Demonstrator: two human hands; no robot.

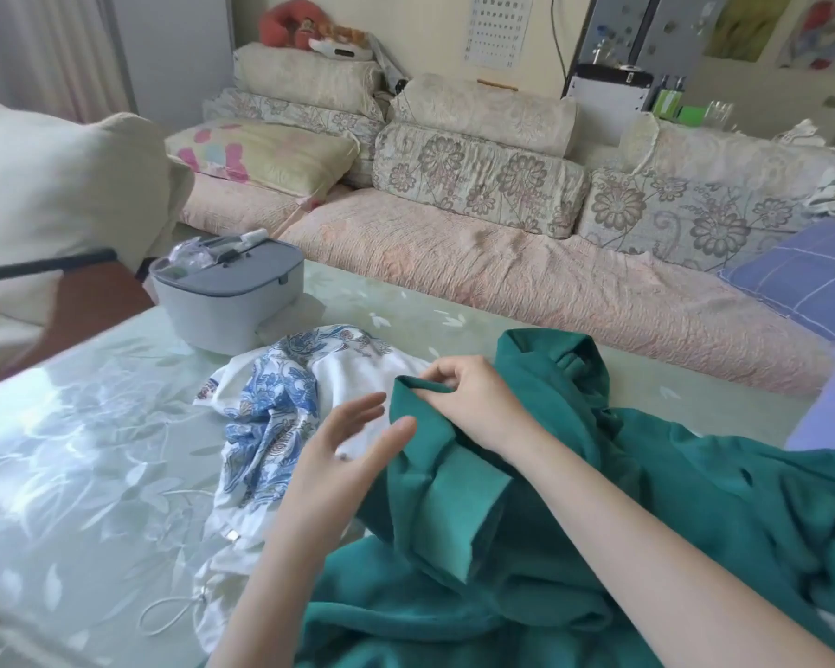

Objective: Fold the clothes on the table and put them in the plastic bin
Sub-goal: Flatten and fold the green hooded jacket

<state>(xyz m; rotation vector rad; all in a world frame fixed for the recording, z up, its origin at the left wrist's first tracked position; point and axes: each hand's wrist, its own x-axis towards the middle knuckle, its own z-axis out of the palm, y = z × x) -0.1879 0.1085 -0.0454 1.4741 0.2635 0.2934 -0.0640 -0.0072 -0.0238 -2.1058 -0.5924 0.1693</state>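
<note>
Our pale green, flower-patterned worktop (92,450) carries a teal garment (574,547) heaped at its near edge. Our right hand (473,402) pinches a fold of it; our left hand (343,455) hovers beside, fingers spread and holding nothing. Past them lies a white and blue printed garment (280,402), then a lidded grey plastic bin (223,306), and the sofa (502,282) behind.

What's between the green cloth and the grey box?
A crumpled white-and-blue flowered garment lies between the green cloth and grey box, in the head view.
</note>
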